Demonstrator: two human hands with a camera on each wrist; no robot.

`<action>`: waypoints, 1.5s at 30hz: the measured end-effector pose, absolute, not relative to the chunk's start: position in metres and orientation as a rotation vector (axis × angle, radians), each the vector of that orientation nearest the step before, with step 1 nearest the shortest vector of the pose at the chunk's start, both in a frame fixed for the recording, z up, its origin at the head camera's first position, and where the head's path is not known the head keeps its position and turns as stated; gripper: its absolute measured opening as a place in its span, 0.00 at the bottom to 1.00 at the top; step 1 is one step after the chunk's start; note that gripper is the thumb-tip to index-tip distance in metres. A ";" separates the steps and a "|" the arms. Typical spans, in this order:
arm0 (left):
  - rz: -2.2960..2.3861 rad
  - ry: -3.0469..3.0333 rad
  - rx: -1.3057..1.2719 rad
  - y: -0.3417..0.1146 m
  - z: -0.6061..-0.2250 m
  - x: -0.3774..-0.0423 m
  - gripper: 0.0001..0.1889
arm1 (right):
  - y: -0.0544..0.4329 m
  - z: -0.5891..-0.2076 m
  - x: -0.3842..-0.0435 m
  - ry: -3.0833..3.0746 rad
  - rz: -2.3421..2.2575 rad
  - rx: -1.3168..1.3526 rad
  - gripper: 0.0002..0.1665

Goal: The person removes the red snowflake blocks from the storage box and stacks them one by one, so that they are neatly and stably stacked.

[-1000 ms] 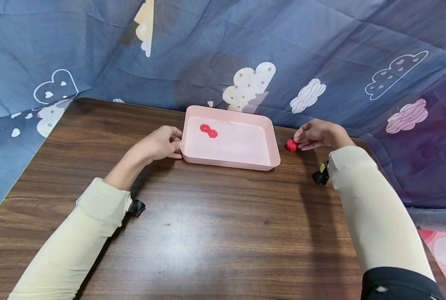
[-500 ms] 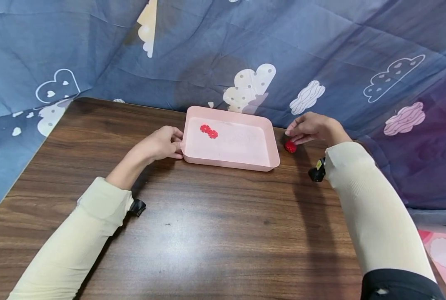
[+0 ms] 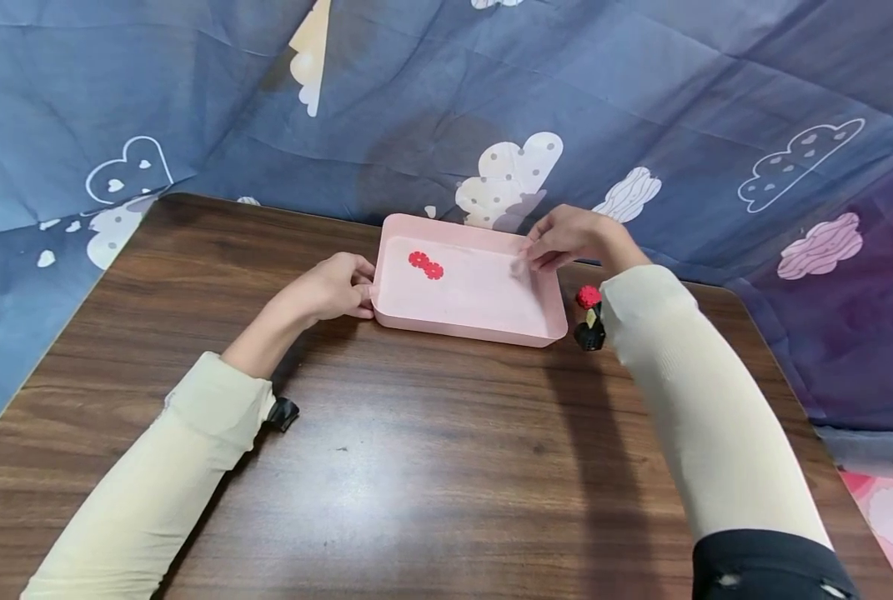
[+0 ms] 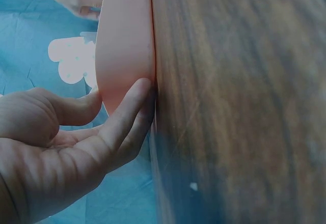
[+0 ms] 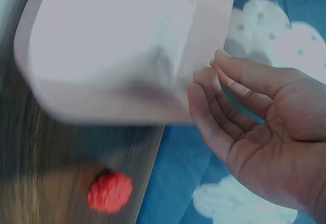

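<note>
A shallow pink tray (image 3: 469, 327) stands at the back of the wooden table. Inside it, near the far left, lie two red flower-shaped discs (image 3: 418, 259). My left hand (image 3: 333, 287) grips the tray's left end; in the left wrist view the thumb (image 4: 84, 109) is at the rim and the fingers lie along the outer wall. My right hand (image 3: 569, 236) hangs over the tray's far right corner, fingertips bent together in a pinch. Whether anything is between them is hidden. A small stack of red flower-shaped discs (image 5: 110, 192) sits on the table, right of the tray.
The wooden table (image 3: 446, 467) reaches toward me in front of the tray. A blue cloth with printed clouds (image 3: 386, 108) hangs right behind the table's back edge. A black wrist camera (image 3: 589, 332) on my right arm is close to the red stack in the head view.
My right hand has risen from the red stack and moved left over the tray's far right corner. The left hand keeps its hold on the tray. The head view has shifted slightly.
</note>
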State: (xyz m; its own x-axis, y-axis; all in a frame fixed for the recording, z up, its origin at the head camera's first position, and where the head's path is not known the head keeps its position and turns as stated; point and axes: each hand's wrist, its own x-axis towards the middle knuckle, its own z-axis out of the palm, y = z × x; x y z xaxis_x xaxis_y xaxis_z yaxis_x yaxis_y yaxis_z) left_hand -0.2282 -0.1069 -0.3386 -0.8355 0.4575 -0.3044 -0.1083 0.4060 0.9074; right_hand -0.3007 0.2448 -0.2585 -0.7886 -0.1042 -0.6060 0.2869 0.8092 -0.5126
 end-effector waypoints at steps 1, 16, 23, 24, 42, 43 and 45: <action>1.438 2.152 0.294 -0.107 -0.339 -0.228 0.22 | 0.239 -0.260 -0.302 2.349 -0.798 0.121 0.12; 1.448 2.147 0.277 -0.105 -0.340 -0.229 0.22 | 0.174 -0.295 -0.317 2.332 -0.776 -0.018 0.14; 1.445 2.153 0.275 -0.105 -0.341 -0.231 0.23 | 0.153 -0.301 -0.324 2.384 -0.670 -0.104 0.15; 1.446 2.153 0.274 -0.105 -0.342 -0.231 0.22 | 0.150 -0.301 -0.325 2.384 -0.663 -0.113 0.16; 1.436 2.161 0.276 -0.104 -0.340 -0.231 0.22 | 0.129 -0.308 -0.331 2.439 -0.564 -0.184 0.17; 1.436 2.160 0.274 -0.104 -0.341 -0.232 0.22 | 0.129 -0.309 -0.331 2.438 -0.559 -0.184 0.16; 1.435 2.160 0.271 -0.104 -0.341 -0.232 0.22 | 0.129 -0.309 -0.331 2.436 -0.555 -0.177 0.15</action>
State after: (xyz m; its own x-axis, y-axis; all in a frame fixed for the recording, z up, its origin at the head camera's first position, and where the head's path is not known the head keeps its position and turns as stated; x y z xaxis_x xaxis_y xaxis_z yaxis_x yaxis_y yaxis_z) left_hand -0.2317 -0.1045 -0.3409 -0.8405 0.4403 -0.3158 -0.1204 0.4166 0.9011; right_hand -0.3311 0.1287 -0.3090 -0.7951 -0.2555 -0.5500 0.0078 0.9025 -0.4305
